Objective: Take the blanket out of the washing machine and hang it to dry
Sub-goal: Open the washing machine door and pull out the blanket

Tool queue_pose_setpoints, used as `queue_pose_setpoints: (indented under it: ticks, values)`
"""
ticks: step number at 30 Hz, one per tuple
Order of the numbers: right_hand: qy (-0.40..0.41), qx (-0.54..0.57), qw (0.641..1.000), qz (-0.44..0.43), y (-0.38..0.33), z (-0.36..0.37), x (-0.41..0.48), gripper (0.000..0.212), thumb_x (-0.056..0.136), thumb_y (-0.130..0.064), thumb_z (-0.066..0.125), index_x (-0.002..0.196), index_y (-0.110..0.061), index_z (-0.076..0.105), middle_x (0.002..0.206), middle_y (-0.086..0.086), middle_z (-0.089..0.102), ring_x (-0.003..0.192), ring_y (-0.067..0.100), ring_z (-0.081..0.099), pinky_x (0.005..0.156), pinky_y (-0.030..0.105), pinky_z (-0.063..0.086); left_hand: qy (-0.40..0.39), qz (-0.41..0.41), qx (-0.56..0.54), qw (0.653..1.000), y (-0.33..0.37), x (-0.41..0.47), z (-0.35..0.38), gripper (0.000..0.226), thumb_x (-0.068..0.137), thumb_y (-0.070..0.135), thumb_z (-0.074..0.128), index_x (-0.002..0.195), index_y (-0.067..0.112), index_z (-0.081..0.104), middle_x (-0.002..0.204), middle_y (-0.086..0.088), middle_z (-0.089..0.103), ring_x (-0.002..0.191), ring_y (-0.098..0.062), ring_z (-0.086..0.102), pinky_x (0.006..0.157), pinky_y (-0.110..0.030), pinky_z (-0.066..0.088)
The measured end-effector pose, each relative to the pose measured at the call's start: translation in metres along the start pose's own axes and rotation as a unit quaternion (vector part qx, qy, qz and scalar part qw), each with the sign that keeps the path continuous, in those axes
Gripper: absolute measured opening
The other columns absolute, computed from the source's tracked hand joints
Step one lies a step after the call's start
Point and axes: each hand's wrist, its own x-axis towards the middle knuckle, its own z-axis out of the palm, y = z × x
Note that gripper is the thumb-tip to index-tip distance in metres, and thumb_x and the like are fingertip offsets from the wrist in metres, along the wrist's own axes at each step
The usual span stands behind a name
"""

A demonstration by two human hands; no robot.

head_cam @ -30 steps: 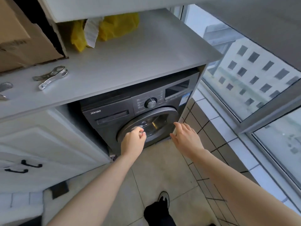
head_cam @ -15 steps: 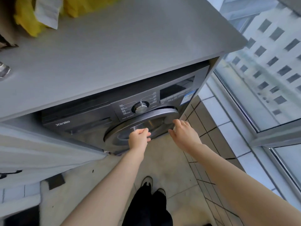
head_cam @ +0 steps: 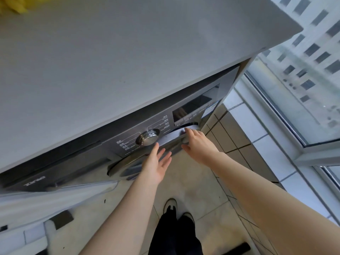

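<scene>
left hand (head_cam: 156, 166): open, fingers spread, just in front of the round silver-rimmed door (head_cam: 128, 165), below the chrome dial (head_cam: 147, 138).
right hand (head_cam: 197, 144): fingers hooked over the door's upper right rim, thumb beneath.
blanket: not visible; we judged it lay inside the dark grey front-loading washing machine (head_cam: 82, 162), behind the door, ahead of both hands.
nearer hand: right, on the rim.

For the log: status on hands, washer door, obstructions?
Left hand open, by washer door. Right hand on its rim, grip unclear. Blanket not visible. Nothing blocking the door.
</scene>
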Motion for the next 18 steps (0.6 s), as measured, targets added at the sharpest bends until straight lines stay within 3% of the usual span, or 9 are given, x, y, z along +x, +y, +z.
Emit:
queue_pose_setpoints:
  ticks: [4, 11, 18]
  values:
    - [-0.002, -0.011, 1.0, -0.018, 0.005, 0.005, 0.016, 0.073, 0.095, -0.036, 0.056, 0.153, -0.013, 0.018, 0.158, 0.005, 0.024, 0.143, 0.028, 0.025, 0.114, 0.04, 0.032, 0.003, 0.013, -0.04, 0.999, -0.002, 0.008, 0.005, 0.038, 0.093, 0.034, 0.061, 0.12, 0.01, 0.048, 0.127, -0.01, 0.058, 0.096, -0.024, 0.066, 0.071, -0.032, 0.055]
    - [0.02, 0.006, 0.999, -0.038, 0.012, 0.009, 0.023, 0.066, 0.093, -0.031, 0.06, 0.148, -0.014, 0.029, 0.154, 0.007, 0.032, 0.138, 0.03, 0.035, 0.109, 0.04, 0.038, 0.001, 0.033, -0.045, 0.998, -0.006, 0.008, 0.007, 0.022, 0.095, 0.032, 0.058, 0.096, 0.01, 0.054, 0.116, -0.01, 0.06, 0.093, -0.02, 0.064, 0.076, -0.03, 0.052]
    - [0.021, 0.049, 0.997, -0.048, 0.021, 0.006, 0.015, 0.058, 0.092, -0.024, 0.063, 0.144, -0.014, 0.039, 0.145, 0.007, 0.042, 0.124, 0.028, 0.05, 0.1, 0.039, 0.047, 0.015, 0.065, -0.039, 0.997, -0.016, 0.001, 0.009, 0.032, 0.097, 0.029, 0.055, 0.118, 0.007, 0.048, 0.117, -0.013, 0.06, 0.103, -0.024, 0.062, 0.088, -0.033, 0.049]
